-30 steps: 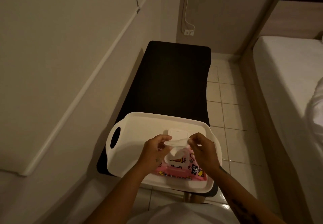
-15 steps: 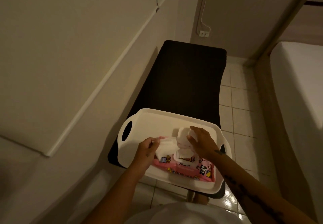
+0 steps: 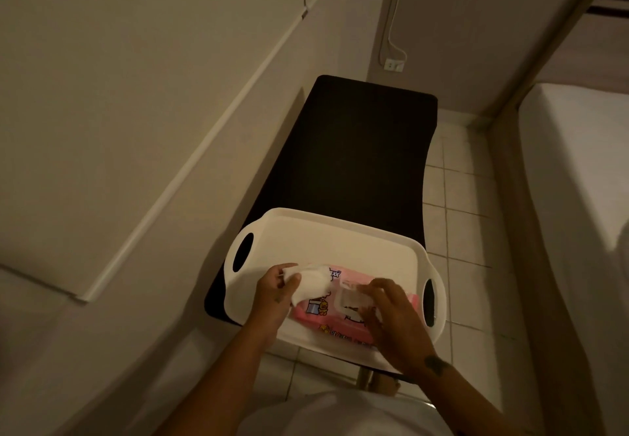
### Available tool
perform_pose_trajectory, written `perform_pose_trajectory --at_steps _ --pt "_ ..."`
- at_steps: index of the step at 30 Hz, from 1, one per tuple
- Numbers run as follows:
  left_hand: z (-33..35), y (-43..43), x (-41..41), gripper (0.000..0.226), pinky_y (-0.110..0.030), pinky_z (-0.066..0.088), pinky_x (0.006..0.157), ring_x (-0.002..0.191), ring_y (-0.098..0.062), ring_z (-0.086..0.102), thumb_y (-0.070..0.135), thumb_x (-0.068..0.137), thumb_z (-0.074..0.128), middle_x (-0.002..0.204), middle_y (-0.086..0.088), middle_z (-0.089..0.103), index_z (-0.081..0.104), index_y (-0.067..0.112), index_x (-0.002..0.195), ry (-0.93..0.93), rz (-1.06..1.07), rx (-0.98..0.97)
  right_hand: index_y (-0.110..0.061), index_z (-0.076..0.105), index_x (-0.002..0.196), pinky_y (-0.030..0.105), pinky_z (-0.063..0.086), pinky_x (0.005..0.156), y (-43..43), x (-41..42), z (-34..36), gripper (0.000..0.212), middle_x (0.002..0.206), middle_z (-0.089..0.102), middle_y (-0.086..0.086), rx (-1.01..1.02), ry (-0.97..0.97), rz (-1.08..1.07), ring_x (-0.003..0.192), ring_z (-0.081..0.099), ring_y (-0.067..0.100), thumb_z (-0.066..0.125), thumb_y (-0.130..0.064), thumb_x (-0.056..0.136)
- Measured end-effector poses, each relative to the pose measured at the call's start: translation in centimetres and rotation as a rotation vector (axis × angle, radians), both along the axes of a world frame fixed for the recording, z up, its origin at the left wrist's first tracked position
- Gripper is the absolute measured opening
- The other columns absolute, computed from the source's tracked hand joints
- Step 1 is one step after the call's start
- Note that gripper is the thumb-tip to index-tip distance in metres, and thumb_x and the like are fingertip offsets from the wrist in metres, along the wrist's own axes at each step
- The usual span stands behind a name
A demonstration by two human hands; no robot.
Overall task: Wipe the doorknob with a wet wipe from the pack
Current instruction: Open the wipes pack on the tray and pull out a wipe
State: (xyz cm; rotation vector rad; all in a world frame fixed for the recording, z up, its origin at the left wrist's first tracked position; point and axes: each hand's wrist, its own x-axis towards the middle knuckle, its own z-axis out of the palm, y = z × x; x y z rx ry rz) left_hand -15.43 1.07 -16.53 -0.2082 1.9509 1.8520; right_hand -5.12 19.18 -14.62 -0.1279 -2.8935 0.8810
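Observation:
A pink pack of wet wipes [image 3: 316, 313] with cartoon prints lies in a white tray [image 3: 326, 241]. My left hand [image 3: 272, 289] pinches a crumpled white wet wipe [image 3: 311, 282] just above the pack's left end. My right hand [image 3: 391, 320] rests on the pack, fingers on its white plastic lid [image 3: 352, 301], which lies flat on the pack. No doorknob is in view.
The tray sits at the near end of a long black table [image 3: 354, 149] along the left wall. A bed [image 3: 578, 197] stands at the right across a strip of tiled floor [image 3: 456, 217]. A wall socket [image 3: 393, 65] is on the far wall.
The wipe has come free of the pack and moved left in my left hand. My right hand has pressed the raised lid down onto the pack. The view shifted left.

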Motion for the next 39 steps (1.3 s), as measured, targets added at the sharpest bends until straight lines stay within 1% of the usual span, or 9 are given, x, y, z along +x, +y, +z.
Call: perform_pose_trajectory --at_steps 4,8,11,13,15,19,32,35,39 --pt "-0.4 0.1 -0.1 0.020 -0.035 0.056 0.068 0.086 -0.016 0.062 0.016 0.092 0.050 0.104 -0.009 0.060 0.054 0.013 0.111 0.027 -0.011 -0.003 -0.010 0.058 0.113 0.041 0.049 0.089 -0.7 1.5 -0.6 0.042 0.117 0.059 0.015 0.107 -0.030 0.137 0.105 0.056 0.033 0.071 -0.007 0.073" --pt "-0.7 0.7 0.0 0.019 -0.030 0.058 0.065 0.090 -0.020 0.063 0.017 0.092 0.049 0.105 -0.010 0.062 0.056 0.015 0.110 0.019 -0.030 0.036 -0.011 0.057 0.116 0.051 0.047 0.090 -0.6 2.4 -1.0 0.047 0.122 0.057 0.018 0.162 -0.046 0.176 0.110 0.054 0.038 0.073 -0.010 0.072" --pt "-1.1 1.2 0.3 0.020 -0.033 0.058 0.068 0.092 -0.022 0.064 0.017 0.092 0.050 0.106 -0.011 0.064 0.058 0.015 0.110 0.014 -0.072 0.053 -0.013 0.059 0.114 0.048 0.051 0.085 -0.4 2.4 -1.3 0.051 0.118 0.061 0.016 0.286 -0.030 0.220 0.107 0.058 0.035 0.078 -0.018 0.068" --pt "-1.4 1.5 0.6 0.020 -0.026 0.058 0.062 0.090 -0.018 0.064 0.014 0.091 0.051 0.105 -0.007 0.063 0.057 0.018 0.110 -0.007 -0.088 0.082 -0.017 0.061 0.112 0.046 0.054 0.079 -0.3 2.4 -1.5 0.054 0.114 0.065 0.013 0.365 -0.026 0.236 0.103 0.062 0.032 0.082 -0.024 0.062" --pt "-1.7 1.6 0.7 0.025 -0.022 0.056 0.058 0.090 -0.019 0.063 0.012 0.091 0.052 0.108 -0.009 0.062 0.054 0.016 0.115 -0.026 -0.089 0.074 -0.020 0.060 0.113 0.044 0.054 0.079 -0.2 2.4 -1.9 0.055 0.115 0.065 0.011 0.375 -0.033 0.230 0.103 0.062 0.031 0.081 -0.027 0.063" --pt "-2.4 1.4 0.6 0.036 -0.022 0.054 0.062 0.092 -0.021 0.061 0.011 0.090 0.053 0.113 -0.013 0.059 0.047 0.007 0.125 -0.058 -0.088 0.018 -0.023 0.059 0.116 0.045 0.051 0.082 0.1 2.4 -2.8 0.051 0.118 0.064 0.010 0.395 -0.032 0.222 0.108 0.059 0.031 0.077 -0.028 0.068" --pt "-2.5 1.4 0.8 0.032 -0.009 0.050 0.053 0.087 -0.010 0.059 0.022 0.092 0.050 0.109 -0.011 0.060 0.049 0.009 0.121 -0.036 -0.109 -0.009 -0.025 0.056 0.120 0.046 0.046 0.088 0.4 2.7 -3.7 0.053 0.123 0.061 0.008 0.428 0.036 0.235 0.113 0.056 0.029 0.074 -0.033 0.070" --pt "-2.4 1.4 0.8 0.026 -0.008 0.049 0.052 0.085 -0.010 0.059 0.022 0.092 0.049 0.107 -0.011 0.060 0.051 0.012 0.116 -0.044 -0.110 -0.016 -0.025 0.055 0.121 0.045 0.044 0.090 0.4 2.7 -3.9 0.059 0.124 0.060 0.008 0.446 0.018 0.250 0.114 0.055 0.028 0.077 -0.035 0.066" --pt "-2.1 1.4 0.8 0.034 -0.011 0.051 0.053 0.088 -0.013 0.060 0.024 0.092 0.049 0.111 -0.012 0.059 0.048 0.010 0.122 -0.056 -0.109 0.006 -0.027 0.056 0.120 0.044 0.048 0.087 0.4 2.7 -3.6 0.060 0.123 0.061 0.006 0.483 -0.009 0.261 0.114 0.056 0.026 0.077 -0.040 0.065"
